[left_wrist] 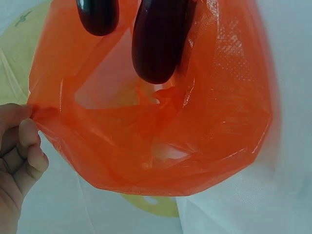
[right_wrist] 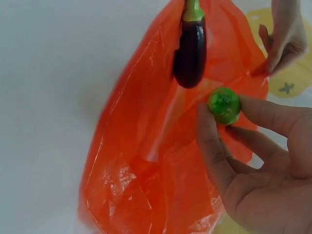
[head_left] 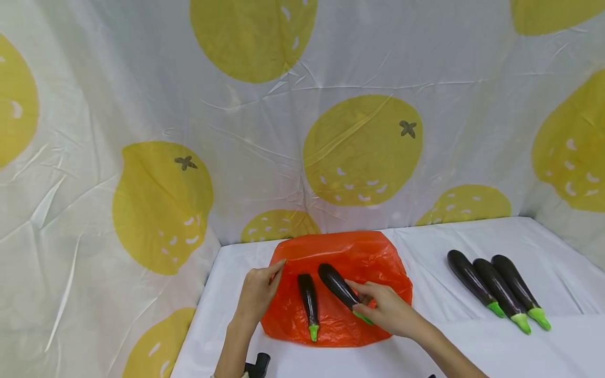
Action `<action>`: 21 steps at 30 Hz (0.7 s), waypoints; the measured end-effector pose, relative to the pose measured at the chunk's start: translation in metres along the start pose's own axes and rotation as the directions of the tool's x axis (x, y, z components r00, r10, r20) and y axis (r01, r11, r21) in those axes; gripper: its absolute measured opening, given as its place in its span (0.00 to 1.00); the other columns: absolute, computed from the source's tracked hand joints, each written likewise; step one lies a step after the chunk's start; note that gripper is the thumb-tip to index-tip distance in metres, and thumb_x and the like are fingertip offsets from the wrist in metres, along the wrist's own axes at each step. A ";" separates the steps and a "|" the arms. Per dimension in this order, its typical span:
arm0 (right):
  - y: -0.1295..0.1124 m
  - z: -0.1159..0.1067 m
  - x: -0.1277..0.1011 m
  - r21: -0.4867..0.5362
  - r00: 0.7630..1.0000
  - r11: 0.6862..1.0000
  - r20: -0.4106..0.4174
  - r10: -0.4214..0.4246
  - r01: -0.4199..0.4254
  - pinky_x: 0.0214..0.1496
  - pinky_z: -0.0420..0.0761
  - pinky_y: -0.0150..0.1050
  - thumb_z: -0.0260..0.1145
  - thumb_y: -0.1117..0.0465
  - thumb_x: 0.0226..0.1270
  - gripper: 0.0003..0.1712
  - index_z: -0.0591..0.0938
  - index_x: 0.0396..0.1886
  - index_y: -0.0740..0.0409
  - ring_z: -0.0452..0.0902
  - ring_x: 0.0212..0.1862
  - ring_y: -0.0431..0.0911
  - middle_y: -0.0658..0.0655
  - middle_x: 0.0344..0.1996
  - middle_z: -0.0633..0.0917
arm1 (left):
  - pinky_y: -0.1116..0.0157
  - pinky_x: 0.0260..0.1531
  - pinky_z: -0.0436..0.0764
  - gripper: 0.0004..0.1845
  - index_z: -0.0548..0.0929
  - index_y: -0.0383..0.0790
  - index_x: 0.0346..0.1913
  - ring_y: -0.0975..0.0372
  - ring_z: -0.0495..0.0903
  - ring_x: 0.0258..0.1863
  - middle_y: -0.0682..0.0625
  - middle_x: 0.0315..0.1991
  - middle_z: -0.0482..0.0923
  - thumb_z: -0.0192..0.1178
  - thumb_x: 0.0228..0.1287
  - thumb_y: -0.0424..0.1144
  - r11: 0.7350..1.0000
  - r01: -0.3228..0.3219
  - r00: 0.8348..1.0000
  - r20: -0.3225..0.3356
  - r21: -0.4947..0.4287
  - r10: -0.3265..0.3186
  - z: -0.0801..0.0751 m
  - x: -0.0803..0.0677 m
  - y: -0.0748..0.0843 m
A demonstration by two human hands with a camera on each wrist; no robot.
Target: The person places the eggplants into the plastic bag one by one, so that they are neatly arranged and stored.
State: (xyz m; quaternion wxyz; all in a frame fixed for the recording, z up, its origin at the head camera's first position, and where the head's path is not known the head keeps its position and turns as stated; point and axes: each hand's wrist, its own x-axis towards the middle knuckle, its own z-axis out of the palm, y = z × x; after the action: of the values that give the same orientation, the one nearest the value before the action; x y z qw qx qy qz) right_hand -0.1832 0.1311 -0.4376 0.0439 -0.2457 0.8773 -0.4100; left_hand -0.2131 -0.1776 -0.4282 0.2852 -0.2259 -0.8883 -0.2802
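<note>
A red plastic bag [head_left: 340, 336] lies spread on the white table. My left hand [head_left: 255, 291] pinches the bag's upper left edge between thumb and fingers, as the left wrist view also shows. My right hand [head_left: 387, 307] grips an eggplant [head_left: 334, 278] near its green stem end, holding it tilted over the bag. In the right wrist view that green stem end [right_wrist: 224, 105] points at the camera, with thumb and fingers around it. A second eggplant [head_left: 308, 299] lies on the bag to the left, its stem toward me.
Three more eggplants [head_left: 496, 289] lie side by side on the table [head_left: 439, 336] at the right. A lemon-print cloth [head_left: 264, 126] hangs behind and at the sides. Part of a black device [head_left: 258, 365] shows by the left forearm.
</note>
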 end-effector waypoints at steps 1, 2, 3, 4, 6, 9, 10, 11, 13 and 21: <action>0.000 0.001 0.001 0.003 1.000 1.000 0.001 0.003 -0.003 0.35 0.75 0.30 0.72 0.58 0.68 0.33 0.77 0.72 0.58 0.75 0.37 0.35 0.45 0.31 0.83 | 0.76 0.22 0.77 0.16 0.90 0.30 0.51 0.70 0.64 0.18 0.41 0.29 0.90 0.71 0.60 0.23 1.000 -0.001 1.000 -0.001 -0.002 0.001 0.000 0.000 0.000; 0.000 0.002 0.003 0.005 1.000 1.000 0.001 0.005 -0.005 0.35 0.75 0.29 0.72 0.58 0.68 0.33 0.76 0.72 0.59 0.75 0.37 0.35 0.46 0.32 0.83 | 0.76 0.22 0.76 0.15 0.90 0.30 0.51 0.71 0.64 0.18 0.41 0.29 0.90 0.71 0.60 0.23 1.000 -0.003 1.000 0.000 -0.003 0.003 0.000 0.000 0.000; 0.001 0.003 0.004 0.008 1.000 1.000 0.001 0.010 -0.010 0.35 0.76 0.29 0.72 0.58 0.68 0.34 0.76 0.72 0.59 0.75 0.37 0.35 0.46 0.32 0.83 | 0.76 0.21 0.75 0.15 0.90 0.30 0.51 0.71 0.64 0.18 0.41 0.29 0.90 0.71 0.60 0.23 1.000 -0.003 1.000 0.000 -0.004 0.003 0.000 0.000 0.000; 0.001 0.004 0.006 0.015 1.000 1.000 0.002 0.018 -0.018 0.34 0.76 0.30 0.72 0.59 0.68 0.34 0.76 0.72 0.59 0.75 0.37 0.36 0.46 0.32 0.83 | 0.76 0.21 0.74 0.15 0.90 0.30 0.51 0.71 0.64 0.18 0.40 0.30 0.90 0.71 0.60 0.23 1.000 -0.006 1.000 -0.002 -0.006 0.006 0.000 0.000 0.000; 0.002 0.007 0.008 0.027 0.999 0.999 0.006 0.037 -0.037 0.34 0.76 0.30 0.72 0.59 0.68 0.34 0.76 0.72 0.59 0.75 0.38 0.37 0.47 0.32 0.83 | 0.76 0.21 0.75 0.15 0.90 0.30 0.51 0.71 0.64 0.18 0.41 0.30 0.90 0.71 0.59 0.23 1.000 -0.007 1.000 -0.003 -0.007 0.007 0.000 0.000 0.001; 0.002 0.012 0.011 0.036 0.998 0.997 0.012 0.066 -0.066 0.34 0.76 0.29 0.72 0.60 0.68 0.34 0.76 0.72 0.60 0.75 0.37 0.39 0.48 0.32 0.82 | 0.77 0.22 0.76 0.16 0.90 0.30 0.51 0.71 0.64 0.18 0.41 0.29 0.90 0.71 0.59 0.23 1.000 -0.005 1.000 0.000 -0.007 0.005 0.001 0.000 0.001; 0.003 0.014 0.012 0.042 0.997 0.996 0.016 0.073 -0.074 0.34 0.76 0.29 0.72 0.60 0.68 0.33 0.76 0.72 0.60 0.74 0.37 0.40 0.48 0.31 0.82 | 0.77 0.21 0.75 0.16 0.90 0.30 0.51 0.72 0.64 0.18 0.41 0.28 0.89 0.71 0.59 0.23 1.000 -0.004 1.000 0.002 -0.007 0.004 0.001 0.000 0.001; 0.003 0.015 0.012 0.045 0.997 0.996 0.018 0.080 -0.080 0.33 0.76 0.29 0.72 0.61 0.68 0.33 0.76 0.72 0.61 0.74 0.37 0.40 0.48 0.31 0.82 | 0.77 0.21 0.74 0.16 0.90 0.30 0.51 0.71 0.63 0.18 0.42 0.27 0.89 0.71 0.60 0.23 1.000 -0.002 1.000 0.004 -0.007 0.002 0.000 0.000 0.001; 0.003 0.019 0.013 0.055 0.995 0.994 0.023 0.092 -0.093 0.32 0.76 0.29 0.72 0.61 0.68 0.33 0.77 0.71 0.62 0.74 0.36 0.42 0.48 0.30 0.81 | 0.77 0.20 0.73 0.16 0.90 0.30 0.51 0.71 0.62 0.17 0.42 0.26 0.88 0.71 0.59 0.22 1.000 -0.005 1.000 0.003 -0.003 0.005 0.001 0.000 0.001; 0.004 0.028 0.012 0.048 0.994 0.993 0.031 0.106 -0.107 0.32 0.74 0.29 0.72 0.62 0.68 0.31 0.78 0.70 0.62 0.73 0.35 0.40 0.49 0.30 0.81 | 0.76 0.22 0.75 0.16 0.89 0.30 0.52 0.71 0.64 0.18 0.42 0.28 0.89 0.70 0.60 0.23 1.000 0.003 1.000 0.008 -0.009 -0.003 0.000 -0.001 0.000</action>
State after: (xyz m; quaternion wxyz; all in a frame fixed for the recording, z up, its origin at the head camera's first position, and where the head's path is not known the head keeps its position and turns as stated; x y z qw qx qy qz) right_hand -0.1876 0.1078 -0.4576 0.0841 -0.2032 0.8780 -0.4252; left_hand -0.2126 -0.1777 -0.4286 0.2802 -0.2267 -0.8886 -0.2838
